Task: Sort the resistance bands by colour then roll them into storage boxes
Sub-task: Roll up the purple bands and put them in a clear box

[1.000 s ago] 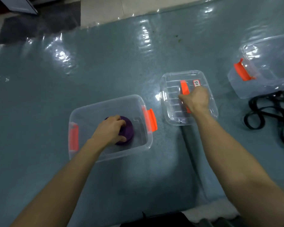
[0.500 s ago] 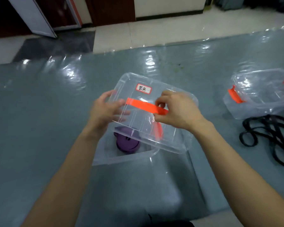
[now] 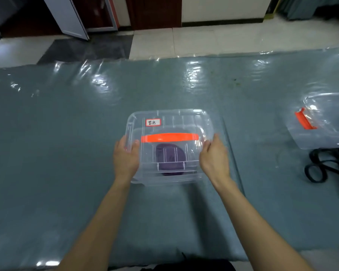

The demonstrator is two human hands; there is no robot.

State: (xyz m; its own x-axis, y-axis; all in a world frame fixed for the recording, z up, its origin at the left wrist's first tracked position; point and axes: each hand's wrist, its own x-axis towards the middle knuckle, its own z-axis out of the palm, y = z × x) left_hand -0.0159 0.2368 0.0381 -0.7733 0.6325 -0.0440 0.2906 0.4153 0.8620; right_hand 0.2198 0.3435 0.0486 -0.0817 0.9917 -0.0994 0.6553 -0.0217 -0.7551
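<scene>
Orange handle (image 3: pixel 169 137) crosswise on clear lid (image 3: pixel 184 118)

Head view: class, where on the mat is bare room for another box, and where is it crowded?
Free: the wide mat left of the lidded box, and the strip between it and the open box. Crowded: the right edge, with that box and black bands; left hand and right hand grip the lidded box.

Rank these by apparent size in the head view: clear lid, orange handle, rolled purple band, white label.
1. Clear plastic lid, largest by far.
2. Rolled purple resistance band, seen through the lid.
3. Flat orange handle strip: longer than the band but much narrower, so close.
4. White paper label, smallest.
</scene>
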